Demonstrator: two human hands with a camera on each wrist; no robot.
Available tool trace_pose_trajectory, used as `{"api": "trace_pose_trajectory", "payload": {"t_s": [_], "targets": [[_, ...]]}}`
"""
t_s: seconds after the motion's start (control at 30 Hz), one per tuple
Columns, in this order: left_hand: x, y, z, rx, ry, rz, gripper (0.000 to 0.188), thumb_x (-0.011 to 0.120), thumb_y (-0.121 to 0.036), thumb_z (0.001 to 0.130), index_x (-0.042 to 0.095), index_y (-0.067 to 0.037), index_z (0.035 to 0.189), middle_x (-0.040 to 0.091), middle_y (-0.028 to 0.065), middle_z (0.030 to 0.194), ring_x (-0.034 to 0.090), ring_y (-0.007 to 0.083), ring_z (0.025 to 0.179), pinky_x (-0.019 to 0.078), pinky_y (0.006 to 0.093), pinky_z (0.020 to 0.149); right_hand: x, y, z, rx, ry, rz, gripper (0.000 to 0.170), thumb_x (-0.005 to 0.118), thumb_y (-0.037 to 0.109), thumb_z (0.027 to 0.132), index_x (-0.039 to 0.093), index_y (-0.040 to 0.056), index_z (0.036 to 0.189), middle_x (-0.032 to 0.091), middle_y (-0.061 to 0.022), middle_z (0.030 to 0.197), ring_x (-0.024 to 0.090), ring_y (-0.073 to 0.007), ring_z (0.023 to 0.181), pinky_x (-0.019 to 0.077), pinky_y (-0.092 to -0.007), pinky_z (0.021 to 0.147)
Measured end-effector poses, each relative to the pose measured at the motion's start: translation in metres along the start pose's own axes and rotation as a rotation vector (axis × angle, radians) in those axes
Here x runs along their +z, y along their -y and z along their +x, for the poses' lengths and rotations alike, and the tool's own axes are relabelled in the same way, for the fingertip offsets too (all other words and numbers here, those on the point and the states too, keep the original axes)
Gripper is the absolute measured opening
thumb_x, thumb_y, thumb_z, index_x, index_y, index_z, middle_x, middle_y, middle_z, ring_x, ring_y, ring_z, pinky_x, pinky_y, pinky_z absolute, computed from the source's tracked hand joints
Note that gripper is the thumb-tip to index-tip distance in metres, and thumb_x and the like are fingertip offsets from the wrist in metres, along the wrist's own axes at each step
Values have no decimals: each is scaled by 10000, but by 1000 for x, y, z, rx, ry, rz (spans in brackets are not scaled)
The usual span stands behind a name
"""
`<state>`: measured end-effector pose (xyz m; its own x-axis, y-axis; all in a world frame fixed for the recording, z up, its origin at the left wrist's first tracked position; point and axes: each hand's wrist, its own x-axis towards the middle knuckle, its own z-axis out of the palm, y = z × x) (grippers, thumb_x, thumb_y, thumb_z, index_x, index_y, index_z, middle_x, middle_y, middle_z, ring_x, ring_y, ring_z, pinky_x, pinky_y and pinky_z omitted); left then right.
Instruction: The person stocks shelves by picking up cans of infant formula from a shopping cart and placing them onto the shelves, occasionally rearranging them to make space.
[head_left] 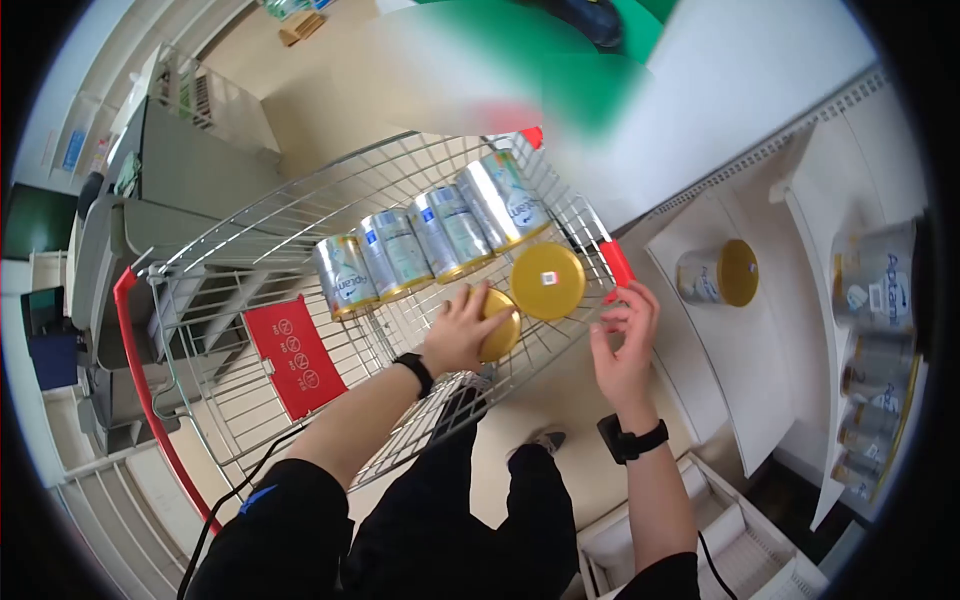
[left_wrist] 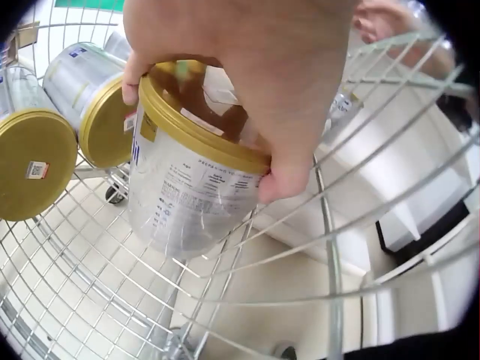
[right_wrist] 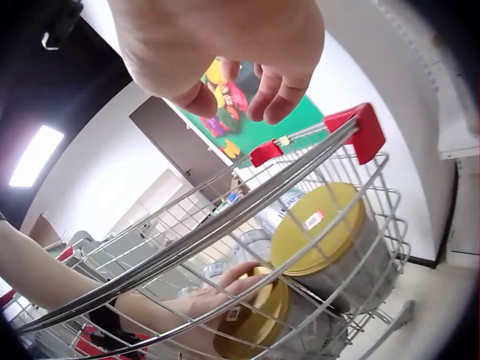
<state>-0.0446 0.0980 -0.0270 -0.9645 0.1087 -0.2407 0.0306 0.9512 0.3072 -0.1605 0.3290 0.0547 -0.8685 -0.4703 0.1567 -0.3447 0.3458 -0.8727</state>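
My left hand (head_left: 462, 332) grips a milk powder can (left_wrist: 191, 187) by its gold lid (head_left: 503, 335) from above, thumb and fingers spread around the rim. This can is inside the wire shopping cart (head_left: 440, 385). Right beside it stands a larger can, its gold lid (head_left: 548, 280) facing up. Several silver cans (head_left: 395, 250) lie in a row along the cart's far side. My right hand (head_left: 628, 340) hovers just outside the cart by its red corner piece (head_left: 617, 263), fingers loosely bent and holding nothing.
To the right, a white shelf (head_left: 735, 370) carries a lone can (head_left: 710, 273) lying on its side. Several more cans (head_left: 875, 275) fill the shelf at the far right. The cart's red handle (head_left: 150, 400) is at left. A white bin (head_left: 720, 530) stands at lower right.
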Motion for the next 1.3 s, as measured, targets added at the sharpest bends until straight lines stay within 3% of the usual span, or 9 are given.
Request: {"api": "trace_pose_trajectory", "payload": {"t_s": [0.23, 0.4, 0.5, 0.57, 0.63, 0.77, 0.93, 1.13, 1.3], "targets": [[-183, 27, -26, -122, -135, -216, 1062, 843, -315, 512, 350, -219, 1447, 280, 280, 1445, 384, 464, 1282, 369, 469, 1066, -65, -8, -66, 72, -189, 60, 516, 618, -38, 794, 422, 48, 1263, 365, -153, 1347, 550, -161, 897, 478, -297, 761], [-287, -69, -29, 95, -156, -300, 1047, 829, -244, 530, 345, -206, 1457, 279, 260, 1453, 361, 424, 1316, 335, 446, 1085, -98, 21, -78, 29, -181, 292, 501, 631, -13, 819, 428, 29, 1275, 451, -142, 1303, 543, -204, 992, 484, -321, 807], [-299, -144, -14, 283, 164, -619, 1012, 793, -147, 538, 369, -165, 1457, 224, 200, 1514, 291, 328, 1382, 287, 390, 1108, -143, 45, -84, 81, 23, 325, 630, 683, 127, 843, 362, 30, 1376, 443, -129, 1371, 479, -216, 1200, 421, -349, 967], [-279, -182, 3, 339, 324, -873, 999, 792, -132, 532, 390, -144, 1447, 240, 179, 1516, 293, 300, 1383, 278, 377, 1112, -171, 46, -97, 139, 139, 370, 699, 706, 201, 849, 330, 34, 1415, 423, -122, 1405, 441, -212, 1268, 385, -357, 1025], [-237, -216, 23, 340, 496, -1379, 928, 788, -111, 558, 433, -79, 1415, 373, 131, 1469, 359, 244, 1349, 275, 347, 1112, -195, 34, -116, 195, 407, 1022, 835, 732, 340, 833, 269, 54, 1467, 390, -115, 1442, 372, -194, 1334, 319, -360, 1087], [-119, -265, 66, 153, 491, -1758, 678, 724, -263, 811, 428, -79, 1392, 532, 71, 1308, 489, 184, 1222, 373, 335, 1040, -230, -16, -181, 476, 222, 1335, 981, 803, 301, 766, 193, 27, 1484, 411, -127, 1413, 391, -205, 1312, 333, -371, 1082], [-31, -358, 81, -30, 354, -1499, 805, 613, -411, 914, 122, -173, 1506, 341, 139, 1428, 375, 284, 1298, 354, 480, 1035, -253, -47, -216, 497, -251, 749, 1151, 839, 104, 681, 29, 11, 1493, 362, -158, 1415, 423, -274, 1274, 369, -408, 1063], [11, -395, 98, 196, 231, -1355, 1029, 770, -367, 794, 90, -14, 1480, 337, 194, 1429, 400, 288, 1290, 352, 403, 1056, -253, -89, -247, 473, -406, 539, 834, 695, 175, 862, 164, 54, 1493, 400, -112, 1409, 480, -227, 1208, 419, -362, 993], [18, -378, 104, -130, 510, -1648, 1107, 776, -378, 781, -44, -138, 1486, 287, 183, 1456, 391, 318, 1303, 365, 484, 1038, -265, -111, -265, 567, -368, 624, 491, 474, 278, 1004, 338, 76, 1431, 449, -60, 1383, 529, -164, 1131, 449, -347, 927]]}}
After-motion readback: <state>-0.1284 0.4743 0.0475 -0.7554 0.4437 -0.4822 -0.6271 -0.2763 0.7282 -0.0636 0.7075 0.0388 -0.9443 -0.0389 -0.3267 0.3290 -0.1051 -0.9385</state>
